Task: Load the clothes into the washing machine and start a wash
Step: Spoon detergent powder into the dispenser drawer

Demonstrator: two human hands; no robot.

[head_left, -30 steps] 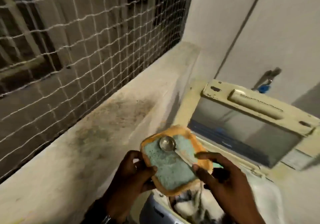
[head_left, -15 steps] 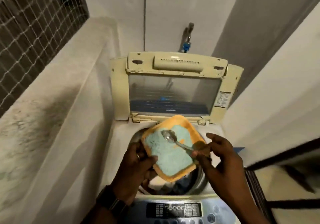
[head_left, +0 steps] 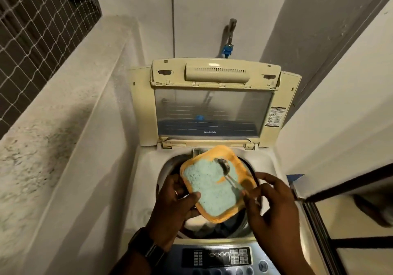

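Note:
A top-loading washing machine [head_left: 146,168] stands below me with its lid [head_left: 212,109] raised against the wall. Clothes [head_left: 197,223] lie in the drum, mostly hidden. Over the drum opening my left hand [head_left: 174,206] grips an orange tub [head_left: 238,160] of pale blue-green washing powder [head_left: 210,187] by its left edge, thumb on the rim. My right hand [head_left: 274,209] pinches the handle of a metal spoon [head_left: 225,166], whose bowl lies on the powder near the tub's far corner. The control panel [head_left: 217,257] shows at the front.
A concrete ledge [head_left: 55,126] with a netted grille [head_left: 38,19] above runs along the left. A tap [head_left: 229,36] with a blue fitting sticks out of the back wall. A white wall and a dark-framed door [head_left: 340,211] close in the right side.
My view swung from the ledge at the left to the machine. The tub and spoon stayed in my hands and now hang over the drum; the spoon's bowl shifted toward the far right corner.

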